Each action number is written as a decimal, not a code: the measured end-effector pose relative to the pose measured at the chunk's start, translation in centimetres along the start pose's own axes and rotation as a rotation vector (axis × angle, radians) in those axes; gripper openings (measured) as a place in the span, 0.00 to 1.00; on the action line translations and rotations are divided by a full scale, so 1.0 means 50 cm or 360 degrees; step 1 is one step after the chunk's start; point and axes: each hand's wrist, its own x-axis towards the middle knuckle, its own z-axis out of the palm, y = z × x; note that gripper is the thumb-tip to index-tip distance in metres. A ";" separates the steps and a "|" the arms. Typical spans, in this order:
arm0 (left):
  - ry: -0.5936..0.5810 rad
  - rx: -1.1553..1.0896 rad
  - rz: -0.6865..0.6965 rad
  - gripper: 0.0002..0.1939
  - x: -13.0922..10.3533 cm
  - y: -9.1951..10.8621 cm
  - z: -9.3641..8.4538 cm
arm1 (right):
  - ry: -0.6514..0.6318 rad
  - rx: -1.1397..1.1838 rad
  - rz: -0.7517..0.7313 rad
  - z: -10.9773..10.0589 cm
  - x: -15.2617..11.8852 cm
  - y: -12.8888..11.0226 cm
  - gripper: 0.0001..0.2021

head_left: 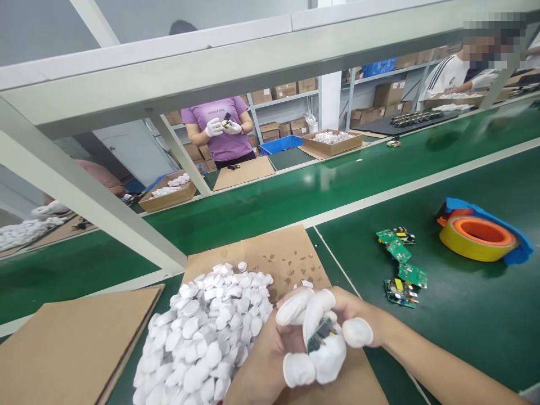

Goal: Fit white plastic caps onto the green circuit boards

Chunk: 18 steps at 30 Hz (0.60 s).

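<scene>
In front of me a small green circuit board (320, 335) with dark parts is held between my two hands. My left hand (282, 344), white covers on its fingertips, is closed around the board from the left and below. From the right, my right hand (337, 308) closes on it too, its fingertips covered the same way. The fingers hide much of the board. Left of my hands, on a brown cardboard sheet (295, 247), lies a big heap of white flat pieces (202, 332).
Several circuit boards (400, 264) lie on the green bench to the right, near a yellow tape roll (476, 239) in a blue holder. Cardboard sheets (80, 343) lie at left. A pale metal frame (135, 208) crosses ahead; beyond it, co-workers sit or stand along the green conveyor (270, 208).
</scene>
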 end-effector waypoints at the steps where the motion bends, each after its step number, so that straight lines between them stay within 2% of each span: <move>1: 0.0039 -0.0001 0.0003 0.28 0.000 -0.003 -0.002 | 0.0050 -0.0008 0.0053 0.001 -0.003 0.004 0.24; 3: 0.0087 0.0038 0.0003 0.25 0.002 -0.006 -0.004 | 0.0119 -0.0064 0.0107 0.002 -0.009 0.011 0.22; 5: 0.0092 0.0051 -0.0004 0.14 0.004 -0.004 -0.004 | 0.0211 -0.0193 0.0092 -0.001 -0.014 0.017 0.23; 7: 0.0143 -0.0019 0.0008 0.10 0.008 0.002 0.001 | 0.0444 -0.0396 0.0012 -0.006 -0.017 0.024 0.22; 9: 0.0252 -0.0093 0.0060 0.10 0.012 0.008 0.009 | 0.0721 -0.0636 -0.0091 -0.014 -0.018 0.032 0.22; 10: 0.0321 -0.0123 0.0082 0.11 0.014 0.010 0.013 | 0.0786 -0.0741 -0.0135 -0.018 -0.018 0.035 0.25; 11: 0.0398 -0.0152 0.0103 0.11 0.016 0.010 0.017 | 0.0779 -0.0843 -0.0163 -0.021 -0.018 0.037 0.28; 13: 0.0532 -0.0192 0.0118 0.11 0.020 0.007 0.022 | 0.0641 -0.1076 -0.0167 -0.023 -0.018 0.042 0.31; 16: 0.0654 -0.0290 0.0107 0.12 0.027 -0.004 0.018 | 0.0524 -0.1405 -0.0128 -0.021 -0.021 0.051 0.23; 18: 0.0616 -0.0346 0.0088 0.15 0.031 -0.009 0.011 | 0.0554 -0.1509 -0.0084 -0.023 -0.024 0.060 0.17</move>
